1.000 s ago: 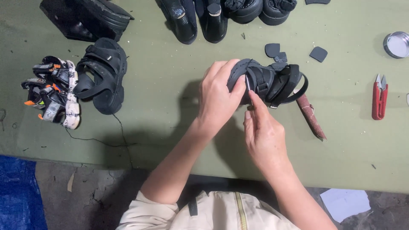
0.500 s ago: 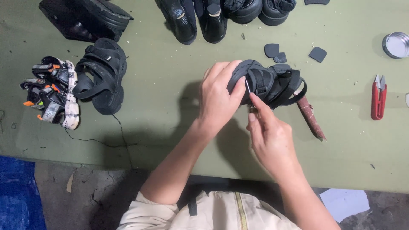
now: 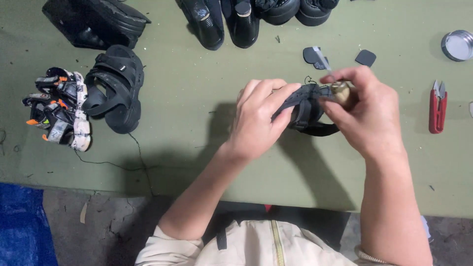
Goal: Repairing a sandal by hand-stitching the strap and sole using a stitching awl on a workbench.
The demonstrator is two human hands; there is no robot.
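Two hands are seen at work near the middle of the frame, above the green tabletop [image 3: 207, 148]. The left hand [image 3: 256, 120] is closed around a black strapped sandal [image 3: 306, 109], held just over the tabletop at centre right. The right hand [image 3: 364, 111] is closed on a small tool with a pale wooden handle [image 3: 340, 92]; its thin blade [image 3: 322, 60] points up and to the left, close beside the sandal strap.

A slip may be feared here: the blade is very near to the fingers [image 3: 283, 96] of the left hand, and if the strap gives way suddenly, a finger or the strap could be cut.

To the right, a red thread snipper [image 3: 437, 106] is laid. At left, a black sandal [image 3: 116, 86] and a many-coloured sandal [image 3: 59, 108] are placed side by side. Farther up, small dark cut pieces [image 3: 365, 57] and a round metal tin [image 3: 458, 45] are found, then more black shoes [image 3: 219, 22] along the upper edge. No package, label or sign can be made out.
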